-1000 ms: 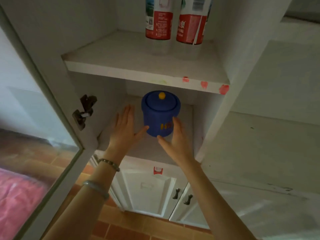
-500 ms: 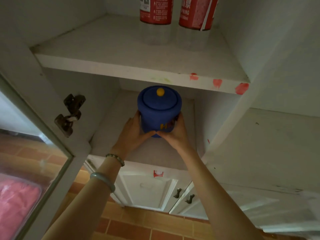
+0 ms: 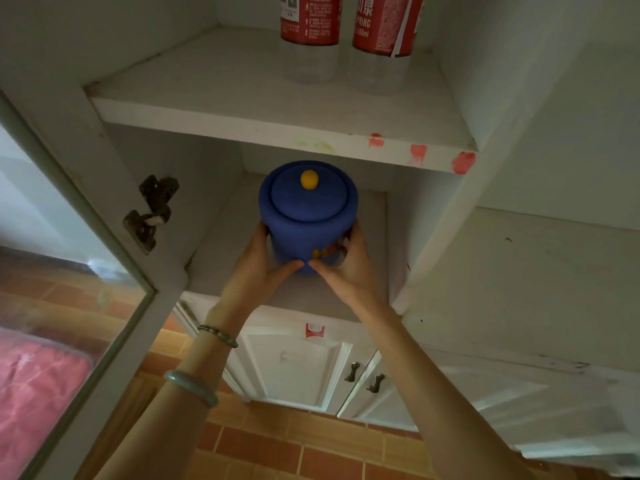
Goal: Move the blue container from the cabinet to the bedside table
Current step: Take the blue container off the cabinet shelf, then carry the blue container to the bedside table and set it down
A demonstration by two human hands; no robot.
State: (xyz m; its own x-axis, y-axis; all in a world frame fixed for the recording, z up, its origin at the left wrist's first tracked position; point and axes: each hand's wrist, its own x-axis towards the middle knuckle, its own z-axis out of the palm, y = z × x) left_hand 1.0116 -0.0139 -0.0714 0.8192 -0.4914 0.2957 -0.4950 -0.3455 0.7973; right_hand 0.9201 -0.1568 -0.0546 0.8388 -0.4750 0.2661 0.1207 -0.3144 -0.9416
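Far left, thru the glass of the open cabinet door (image 3: 86,306), a pink bed cover (image 3: 31,393) shows low down; brick-tile floor (image 3: 277,448) below. The door's dark hinge (image 3: 150,211) sits on the frame just left of the lower shelf opening.

Left hand (image 3: 258,268) is wrapped round the left side of the blue container (image 3: 306,220), palm flat to the wall, thumb across the front near the base. Beaded bracelet (image 3: 218,336) at the wrist, pale green bangle (image 3: 190,388) further down the forearm. 1 s ago this hand was open, fingers spread, short of the jar w/ a gap; 0.5 s ago it had just closed in; now it's a firm clasp.

Container stands upright on the lower shelf (image 3: 214,265) of the cabinet, lid on, yellow knob (image 3: 309,179) on top, yellow lettering at front right partly hidden by fingers. Can't tell if the base is off the shelf yet. It looks bigger and nearer the view than 1 s ago, but the camera has moved closer, so no sure shift of the jar itself.

Right hand (image 3: 346,268) clasps the right side, fingers curled round the far side, thumb tip meeting the left thumb at the front. 1 s ago it only touched the front edge.

Above, on the upper shelf (image 3: 242,129): two red-labelled clear bottles (image 3: 310,36), side by side, tops cut off by the frame. Red paint smudges (image 3: 464,162) on the shelf edge at right. Below: white lower doors w/ dark handles (image 3: 363,377).
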